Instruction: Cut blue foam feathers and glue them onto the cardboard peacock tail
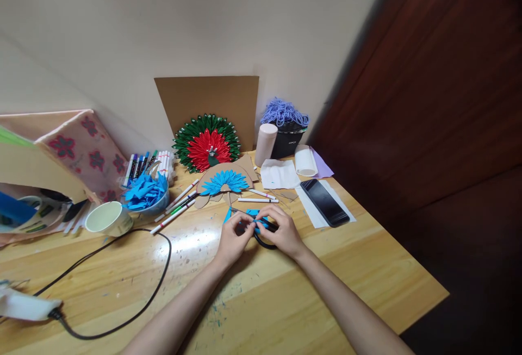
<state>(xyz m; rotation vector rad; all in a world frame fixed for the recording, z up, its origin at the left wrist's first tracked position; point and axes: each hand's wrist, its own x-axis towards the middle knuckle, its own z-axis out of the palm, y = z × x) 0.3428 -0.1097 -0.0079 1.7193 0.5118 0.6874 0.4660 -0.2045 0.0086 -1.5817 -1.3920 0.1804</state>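
My left hand (235, 237) and my right hand (286, 234) meet over the near middle of the table. Thumbs and fingertips of both are pinched together on a small blue piece (255, 223), mostly hidden by the fingers; its material is too small to tell. Black-handled scissors (264, 244) show under and between the hands; whether my right hand also touches them I cannot tell. More blue material (227, 215) lies just beyond my fingers. Behind it rests a cardboard fan shape (203, 176) bearing rows of blue petals (227, 180).
A green and red petal fan (210, 145) leans on a brown board (216, 94). Left are a bowl of blue pieces (145, 194), markers (177, 211), a cup (108, 219) and a black cable (169, 260). Right lie a phone (325, 203) and a white roll (305, 161).
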